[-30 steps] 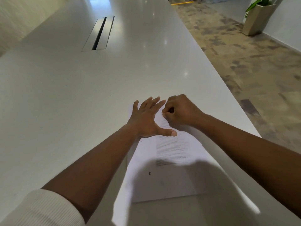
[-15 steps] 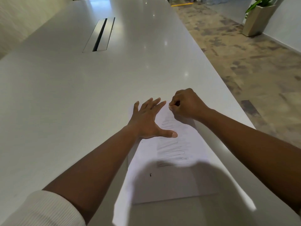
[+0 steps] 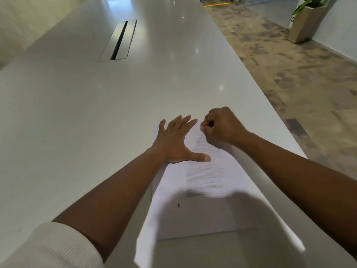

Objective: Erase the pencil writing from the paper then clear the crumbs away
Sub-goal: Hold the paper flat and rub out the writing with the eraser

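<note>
Head view: white paper lay flat on white table, near table's right edge, approx. in line w/ the person. Left hand lay palm-down on paper's far-left portion, fingers straight and spread wide, thumb out to the right. Right hand sat just beside it over paper's far-right corner, fingers curled tight, thumb and forefinger pinched together; whatever it pinched was too small to ID. Pencil writing ran as grey scribble rows down the sheet's centre, nearest rows darkest. One small dark speck sat on paper below the writing. Cream sleeve covered left upper forearm. Cable slot was set into table further away; planter stood on floor, far right.
</note>
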`<state>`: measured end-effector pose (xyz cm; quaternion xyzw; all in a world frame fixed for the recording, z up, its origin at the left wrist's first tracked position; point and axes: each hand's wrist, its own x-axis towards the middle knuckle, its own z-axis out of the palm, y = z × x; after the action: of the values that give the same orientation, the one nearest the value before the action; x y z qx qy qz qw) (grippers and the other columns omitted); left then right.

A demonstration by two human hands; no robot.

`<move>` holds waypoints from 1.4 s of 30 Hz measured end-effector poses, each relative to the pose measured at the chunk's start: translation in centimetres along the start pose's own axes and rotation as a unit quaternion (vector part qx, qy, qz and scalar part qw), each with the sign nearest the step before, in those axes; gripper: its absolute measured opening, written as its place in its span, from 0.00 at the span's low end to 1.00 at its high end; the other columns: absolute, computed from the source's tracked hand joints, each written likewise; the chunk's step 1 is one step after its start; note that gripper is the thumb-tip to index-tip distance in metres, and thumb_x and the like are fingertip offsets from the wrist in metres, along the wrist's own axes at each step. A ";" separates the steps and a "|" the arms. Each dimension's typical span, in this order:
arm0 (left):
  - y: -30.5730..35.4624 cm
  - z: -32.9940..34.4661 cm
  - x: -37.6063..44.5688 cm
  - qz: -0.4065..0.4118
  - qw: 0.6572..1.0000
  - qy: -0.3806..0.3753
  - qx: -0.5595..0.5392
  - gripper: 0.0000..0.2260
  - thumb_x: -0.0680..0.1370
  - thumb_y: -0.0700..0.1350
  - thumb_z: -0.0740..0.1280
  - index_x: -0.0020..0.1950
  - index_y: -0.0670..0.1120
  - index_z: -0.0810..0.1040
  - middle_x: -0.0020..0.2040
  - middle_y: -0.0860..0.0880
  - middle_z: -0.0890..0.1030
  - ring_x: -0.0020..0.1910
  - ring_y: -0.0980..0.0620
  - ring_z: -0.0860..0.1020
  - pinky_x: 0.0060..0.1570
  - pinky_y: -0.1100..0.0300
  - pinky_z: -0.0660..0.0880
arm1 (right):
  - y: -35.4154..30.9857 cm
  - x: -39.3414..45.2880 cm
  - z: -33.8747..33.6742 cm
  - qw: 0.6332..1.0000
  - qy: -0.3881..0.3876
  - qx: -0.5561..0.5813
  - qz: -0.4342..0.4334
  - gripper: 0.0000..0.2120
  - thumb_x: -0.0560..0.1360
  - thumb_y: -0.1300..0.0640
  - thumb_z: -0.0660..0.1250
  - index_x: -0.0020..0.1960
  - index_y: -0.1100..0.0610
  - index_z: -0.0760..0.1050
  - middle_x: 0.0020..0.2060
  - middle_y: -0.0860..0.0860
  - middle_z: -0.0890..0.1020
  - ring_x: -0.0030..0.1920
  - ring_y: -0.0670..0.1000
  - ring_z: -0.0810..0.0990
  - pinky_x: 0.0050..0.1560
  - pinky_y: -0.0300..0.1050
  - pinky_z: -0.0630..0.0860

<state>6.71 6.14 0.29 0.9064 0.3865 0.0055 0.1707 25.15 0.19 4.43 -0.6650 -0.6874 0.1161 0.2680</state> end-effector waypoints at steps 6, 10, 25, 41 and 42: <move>-0.2 0.0 0.1 0.003 1.000 -0.001 0.009 0.62 0.56 0.87 0.59 0.84 0.61 0.47 0.85 0.57 0.46 0.82 0.57 0.40 0.78 0.38 0.36 | -1.9 -1.5 1.0 0.999 -0.035 0.031 -0.025 0.05 0.70 0.64 0.70 0.36 0.61 0.83 0.35 0.52 0.82 0.37 0.50 0.80 0.41 0.46 0.77; -0.2 -0.1 0.3 0.007 0.999 -0.009 0.034 0.59 0.58 0.82 0.61 0.84 0.60 0.46 0.85 0.57 0.45 0.83 0.55 0.40 0.78 0.37 0.38 | -2.5 -3.1 1.2 0.992 -0.099 0.060 -0.043 0.03 0.70 0.62 0.73 0.38 0.58 0.85 0.34 0.49 0.82 0.36 0.46 0.79 0.39 0.36 0.73; 0.0 -0.3 0.0 0.005 1.000 -0.009 0.027 0.62 0.55 0.85 0.57 0.84 0.60 0.46 0.85 0.57 0.45 0.83 0.56 0.39 0.78 0.38 0.36 | -1.4 -2.7 0.8 0.991 -0.101 0.069 -0.049 0.02 0.69 0.61 0.75 0.38 0.57 0.84 0.34 0.48 0.82 0.35 0.43 0.78 0.38 0.31 0.71; 0.1 -0.3 -0.1 0.001 1.000 -0.010 0.014 0.63 0.55 0.87 0.57 0.84 0.61 0.46 0.85 0.57 0.44 0.82 0.56 0.39 0.78 0.38 0.35 | -1.1 -2.5 0.9 0.995 -0.072 0.049 -0.052 0.03 0.70 0.61 0.74 0.38 0.57 0.84 0.34 0.49 0.82 0.36 0.45 0.79 0.38 0.34 0.72; 0.1 -0.3 -0.1 0.001 1.000 -0.009 0.012 0.63 0.54 0.88 0.57 0.84 0.61 0.46 0.85 0.58 0.45 0.82 0.56 0.39 0.78 0.38 0.34 | -0.9 -2.2 0.8 0.996 -0.064 0.048 -0.044 0.03 0.70 0.61 0.74 0.38 0.58 0.85 0.35 0.50 0.82 0.36 0.46 0.79 0.38 0.36 0.73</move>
<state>6.68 6.11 0.62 0.9089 0.3838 -0.0070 0.1631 23.91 -1.91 3.81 -0.6118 -0.7252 0.1798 0.2597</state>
